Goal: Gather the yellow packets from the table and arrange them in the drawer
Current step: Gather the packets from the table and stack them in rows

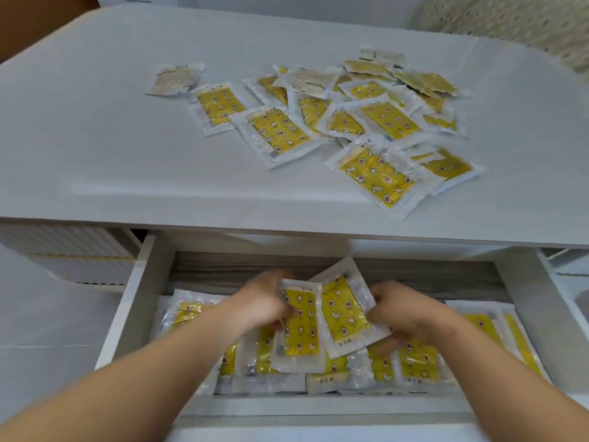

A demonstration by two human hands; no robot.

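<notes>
Your left hand (264,304) has its fingers curled round the left edge of a flat clear-plastic packet with a yellow star-and-flower insert (301,327). You hold this first packet lengthways over the middle of the open white drawer (140,291). Your right hand (404,314) pinches the right edge of a second packet (342,311) of the same kind. It tilts to the right, and its left edge is tucked behind the first packet (motion blur hides the fingertips).

Beneath both hands a row of packets (414,358) lies overlapping across the drawer floor from the left wall to the right wall. It covers nearly the whole front of the drawer, so the held pair hangs over other packets, not over bare floor. A grey lining (414,272) shows along the drawer's back wall.

On the white table (127,138) above, loose packets (376,122) lie scattered and overlapping across the right half. Several at the far side show a pale face, and one lies near the front edge. A cream dotted object (510,23), too blurred to name, sits beyond the far right corner. A ribbed white panel (63,247) stands left of the drawer.
</notes>
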